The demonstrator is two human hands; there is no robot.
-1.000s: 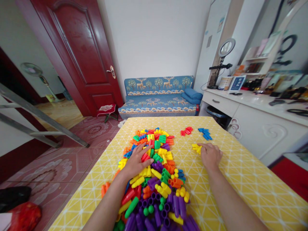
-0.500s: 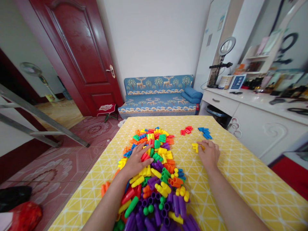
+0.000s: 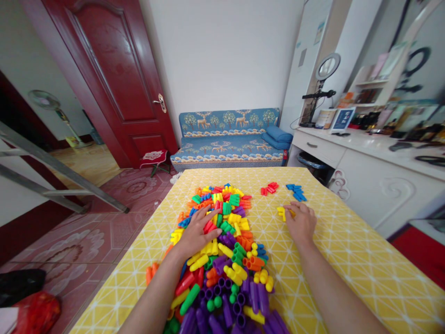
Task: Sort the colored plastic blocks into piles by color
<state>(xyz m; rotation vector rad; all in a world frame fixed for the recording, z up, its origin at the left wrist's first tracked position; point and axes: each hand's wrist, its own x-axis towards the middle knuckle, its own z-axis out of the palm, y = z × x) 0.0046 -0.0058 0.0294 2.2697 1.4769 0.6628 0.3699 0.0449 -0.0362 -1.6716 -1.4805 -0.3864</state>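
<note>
A big heap of coloured plastic building pieces (image 3: 222,250) covers the middle of the yellow patterned tablecloth (image 3: 347,260). My left hand (image 3: 196,232) lies flat on the heap with its fingers spread, touching red and yellow pieces. My right hand (image 3: 301,221) rests on the cloth to the right of the heap, fingers curled over a small group of yellow pieces (image 3: 282,213). Further back lie a small group of red pieces (image 3: 270,188) and a small group of blue pieces (image 3: 295,192).
A blue patterned sofa (image 3: 229,139) stands beyond the table's far edge. A white dresser (image 3: 365,171) with a ring light (image 3: 327,69) runs along the right. A red door (image 3: 114,83) and a metal ladder (image 3: 52,176) are on the left.
My right hand has slid slightly back and left over the yellow pieces. My left hand has stayed on the heap.
</note>
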